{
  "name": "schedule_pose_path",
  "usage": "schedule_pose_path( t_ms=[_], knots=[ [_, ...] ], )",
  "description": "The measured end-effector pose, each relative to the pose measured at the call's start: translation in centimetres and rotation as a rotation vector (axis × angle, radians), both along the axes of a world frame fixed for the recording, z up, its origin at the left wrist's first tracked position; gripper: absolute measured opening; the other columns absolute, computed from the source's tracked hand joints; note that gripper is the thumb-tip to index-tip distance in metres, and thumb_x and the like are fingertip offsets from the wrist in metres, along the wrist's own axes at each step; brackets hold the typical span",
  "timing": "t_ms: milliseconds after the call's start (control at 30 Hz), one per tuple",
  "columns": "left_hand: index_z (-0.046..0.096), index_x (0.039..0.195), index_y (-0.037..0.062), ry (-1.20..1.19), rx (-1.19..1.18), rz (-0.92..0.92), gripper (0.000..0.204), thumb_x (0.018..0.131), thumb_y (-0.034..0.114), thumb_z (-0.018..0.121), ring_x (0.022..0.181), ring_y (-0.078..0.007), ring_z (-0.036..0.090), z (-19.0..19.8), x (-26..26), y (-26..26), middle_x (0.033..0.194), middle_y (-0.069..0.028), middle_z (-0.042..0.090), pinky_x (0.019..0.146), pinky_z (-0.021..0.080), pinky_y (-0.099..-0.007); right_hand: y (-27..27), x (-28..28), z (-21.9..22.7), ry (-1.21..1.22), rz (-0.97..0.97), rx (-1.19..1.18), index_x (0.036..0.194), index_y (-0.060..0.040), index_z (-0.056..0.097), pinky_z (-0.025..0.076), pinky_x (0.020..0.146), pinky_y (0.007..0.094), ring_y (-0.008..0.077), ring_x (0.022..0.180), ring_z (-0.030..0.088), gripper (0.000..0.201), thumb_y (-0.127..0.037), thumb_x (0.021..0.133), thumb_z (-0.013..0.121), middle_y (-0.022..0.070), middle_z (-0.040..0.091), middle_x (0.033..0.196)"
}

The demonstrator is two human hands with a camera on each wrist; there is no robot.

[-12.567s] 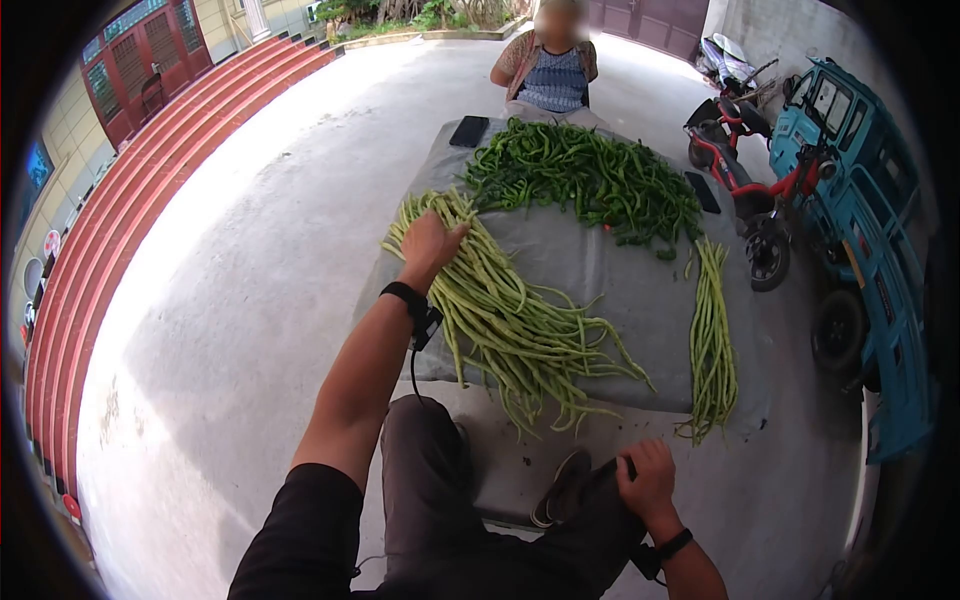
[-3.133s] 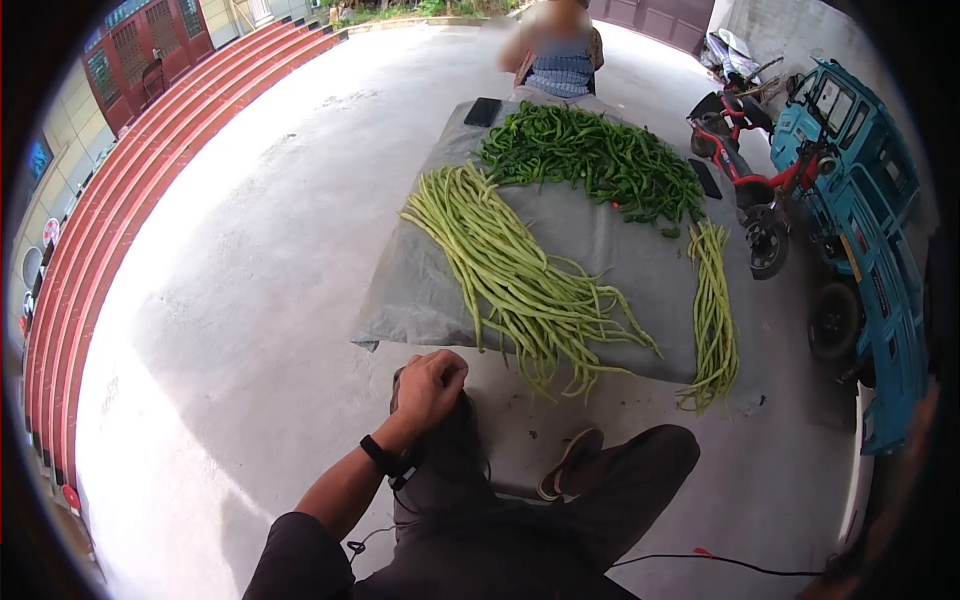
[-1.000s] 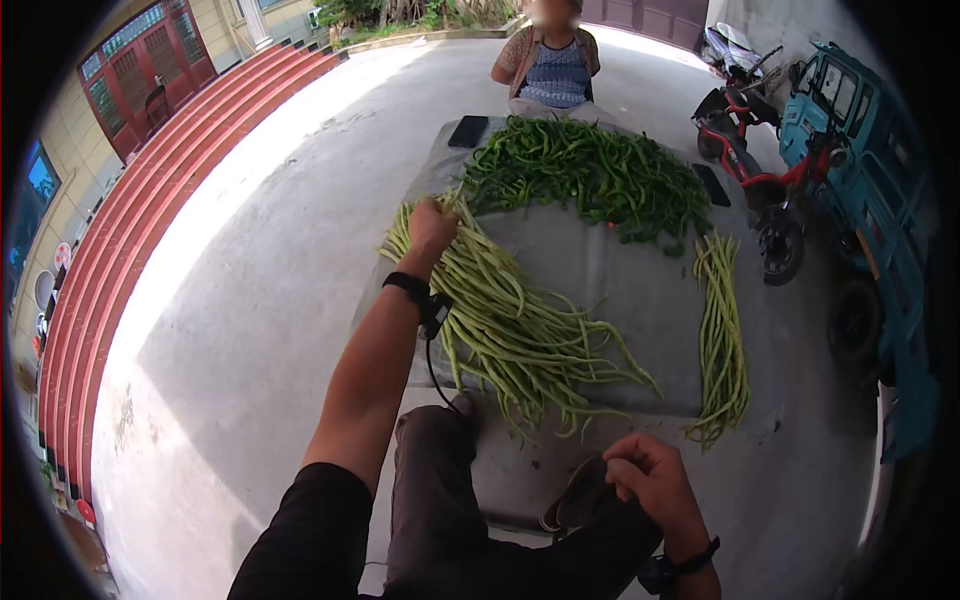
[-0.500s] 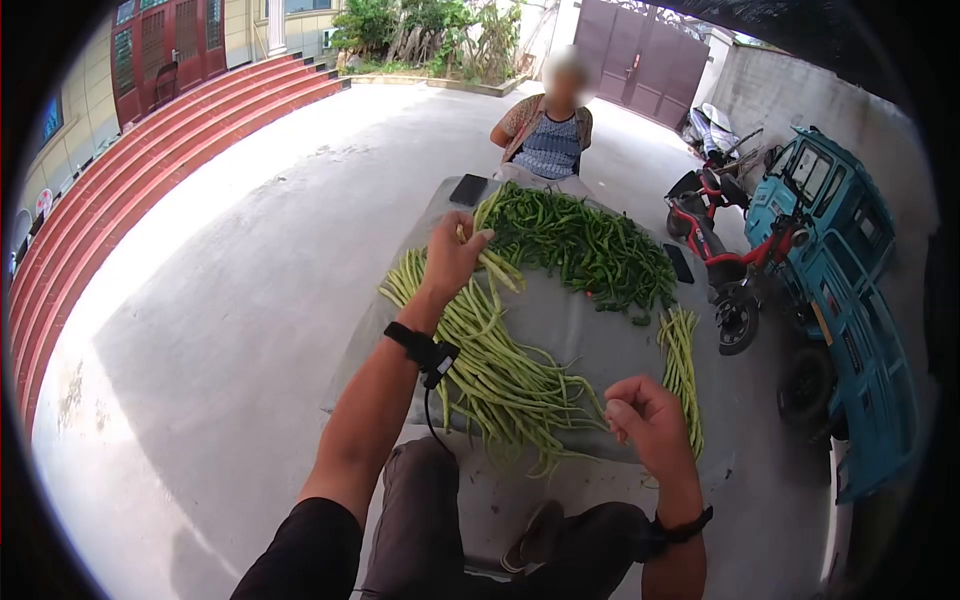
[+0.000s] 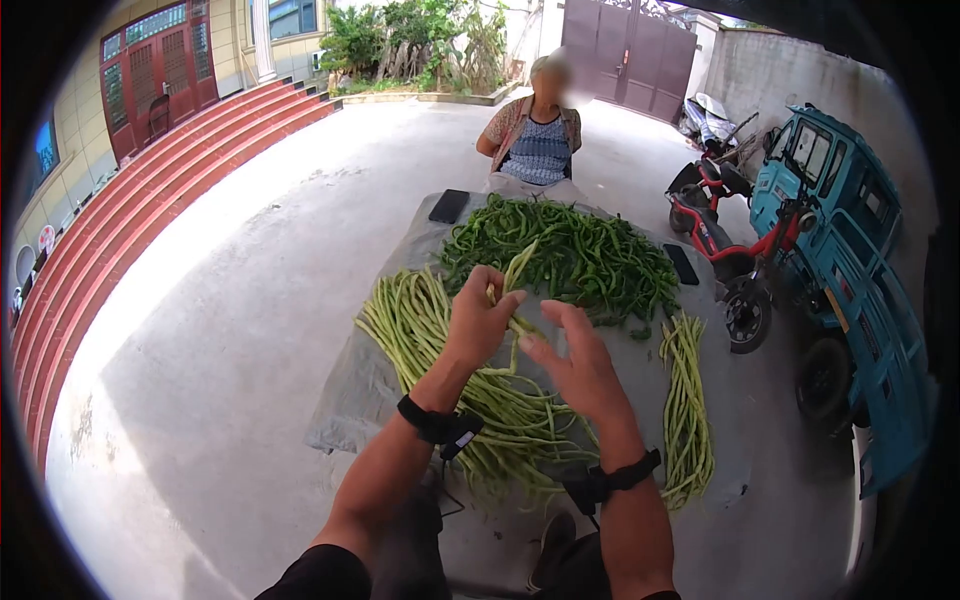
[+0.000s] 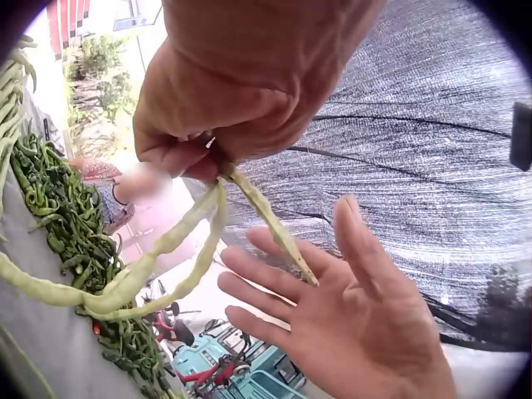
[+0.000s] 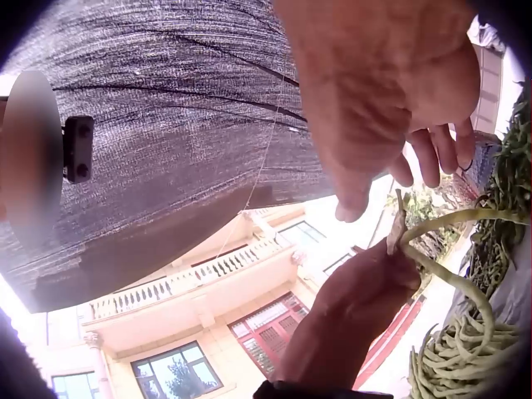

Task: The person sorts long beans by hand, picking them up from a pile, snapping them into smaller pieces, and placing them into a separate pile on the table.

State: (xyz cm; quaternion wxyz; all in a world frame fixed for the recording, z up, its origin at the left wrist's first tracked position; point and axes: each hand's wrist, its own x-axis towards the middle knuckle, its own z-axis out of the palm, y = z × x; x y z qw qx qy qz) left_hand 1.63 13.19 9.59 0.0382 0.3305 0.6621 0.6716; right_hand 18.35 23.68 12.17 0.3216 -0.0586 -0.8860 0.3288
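My left hand (image 5: pixel 480 318) pinches the ends of a few long pale-green beans (image 6: pixel 158 258), lifted above the large bean pile (image 5: pixel 410 320) at the table's left. One bean tip points at the palm of my right hand (image 6: pixel 349 324), which is open with fingers spread, just right of the left hand in the head view. The right hand grips nothing. A smaller bundle of long beans (image 5: pixel 686 410) lies at the table's right edge. Green peppers (image 5: pixel 560 250) are heaped across the far side of the table.
Two dark phones lie on the grey-covered table (image 5: pixel 340 400), one at the far left (image 5: pixel 449 206), the other at the right (image 5: pixel 681 264). A seated person (image 5: pixel 538 145) faces me beyond it. A red scooter (image 5: pixel 720 240) and a blue three-wheeled vehicle (image 5: pixel 850 260) stand at the right.
My left hand has lifted a few beans off the large pile and moved slightly right. My right hand has risen from near my knee to beside it, its fingers now spread. The head view has tilted up.
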Motion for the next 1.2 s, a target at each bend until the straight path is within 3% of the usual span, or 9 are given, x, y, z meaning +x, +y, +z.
schedule_pose_path(
  t_ms=[33, 100, 167, 300, 400, 600, 800, 1100, 1200],
  knots=[
    [0.055, 0.107, 0.0037, 0.058, -0.020, -0.015, 0.026, 0.097, 0.011, 0.077, 0.073, -0.0072, 0.053, 0.0, 1.0, 0.1, 0.085, 0.0010, 0.052, 0.062, 0.046, -0.0280, -0.2, -0.1, 0.0, -0.042, 0.038, -0.096, 0.139, -0.0023, 0.056, 0.052, 0.095, 0.0481, 0.0370, 0.115, 0.066, 0.051, -0.033, 0.101, 0.071, 0.0211, 0.065, 0.130],
    [0.055, 0.108, 0.0033, 0.052, -0.027, -0.007, 0.026, 0.097, 0.010, 0.077, 0.074, -0.0072, 0.052, -0.5, 2.0, 0.7, 0.086, 0.0012, 0.052, 0.063, 0.045, -0.0275, -0.9, 0.4, 0.2, -0.131, 0.115, -0.293, 0.138, -0.0003, 0.055, 0.053, 0.091, 0.0491, 0.0380, 0.109, 0.069, 0.050, -0.031, 0.101, 0.070, 0.0234, 0.068, 0.121],
    [0.055, 0.108, 0.0037, 0.031, -0.022, -0.012, 0.023, 0.099, 0.010, 0.075, 0.074, -0.0061, 0.052, -1.4, 2.6, 1.2, 0.086, 0.0018, 0.052, 0.063, 0.044, -0.0265, -0.6, 1.0, -0.1, -0.205, 0.066, -0.286, 0.136, 0.0012, 0.056, 0.053, 0.085, 0.0500, 0.0393, 0.098, 0.071, 0.044, -0.027, 0.103, 0.067, 0.0244, 0.070, 0.107],
    [0.058, 0.110, 0.0056, -0.333, 0.067, -0.168, 0.020, 0.104, 0.019, 0.071, 0.071, -0.0041, 0.053, -2.4, 3.6, 1.7, 0.086, 0.0033, 0.053, 0.060, 0.045, -0.0249, -0.3, 1.4, -1.5, -0.227, 0.034, -0.368, 0.129, 0.0025, 0.059, 0.052, 0.076, 0.0505, 0.0402, 0.084, 0.071, 0.031, -0.019, 0.106, 0.060, 0.0248, 0.068, 0.088],
    [0.060, 0.109, 0.0064, -0.520, 0.130, -0.226, 0.021, 0.106, 0.025, 0.068, 0.068, -0.0045, 0.051, -3.4, 3.9, 1.9, 0.086, 0.0039, 0.054, 0.060, 0.043, -0.0235, 0.4, 1.0, -4.2, -0.136, -0.002, -0.206, 0.125, 0.0027, 0.061, 0.051, 0.071, 0.0477, 0.0373, 0.076, 0.069, 0.025, -0.016, 0.108, 0.056, 0.0242, 0.066, 0.085],
    [0.062, 0.109, 0.0089, -0.746, 0.185, -0.272, 0.022, 0.109, 0.031, 0.062, 0.072, -0.0056, 0.051, -5.1, 4.2, 1.8, 0.089, 0.0040, 0.056, 0.061, 0.041, -0.0223, 0.3, 1.3, -5.5, -0.183, -0.027, -0.382, 0.123, 0.0028, 0.063, 0.050, 0.062, 0.0410, 0.0259, 0.064, 0.067, 0.025, -0.016, 0.111, 0.051, 0.0191, 0.065, 0.080],
    [0.063, 0.110, 0.0090, -0.861, 0.260, -0.294, 0.020, 0.109, 0.029, 0.062, 0.069, -0.0068, 0.053, -4.8, 4.2, 1.6, 0.088, 0.0024, 0.060, 0.058, 0.041, -0.0227, 0.7, 1.3, -6.2, -0.128, 0.031, -0.669, 0.121, 0.0008, 0.065, 0.048, 0.057, 0.0295, 0.0105, 0.063, 0.063, 0.027, -0.018, 0.113, 0.048, 0.0054, 0.068, 0.081],
    [0.063, 0.110, 0.0090, -0.776, 0.260, -0.389, 0.017, 0.110, 0.026, 0.061, 0.071, -0.0038, 0.052, -5.6, 5.2, 1.1, 0.091, 0.0021, 0.065, 0.062, 0.043, -0.0207, 1.4, 0.7, -8.1, -0.037, 0.056, -1.002, 0.117, 0.0013, 0.067, 0.048, 0.057, 0.0255, 0.0080, 0.068, 0.062, 0.031, -0.024, 0.113, 0.050, 0.0029, 0.069, 0.085],
    [0.063, 0.110, 0.0097, -0.779, 0.228, -0.388, 0.018, 0.110, 0.027, 0.061, 0.075, -0.0035, 0.052, -6.0, 5.3, 1.1, 0.094, 0.0025, 0.066, 0.065, 0.043, -0.0194, 1.5, 0.3, -8.7, -0.020, -0.028, -0.968, 0.116, 0.0008, 0.068, 0.049, 0.058, 0.0256, 0.0080, 0.069, 0.062, 0.032, -0.027, 0.112, 0.052, 0.0041, 0.070, 0.088]
  ],
)
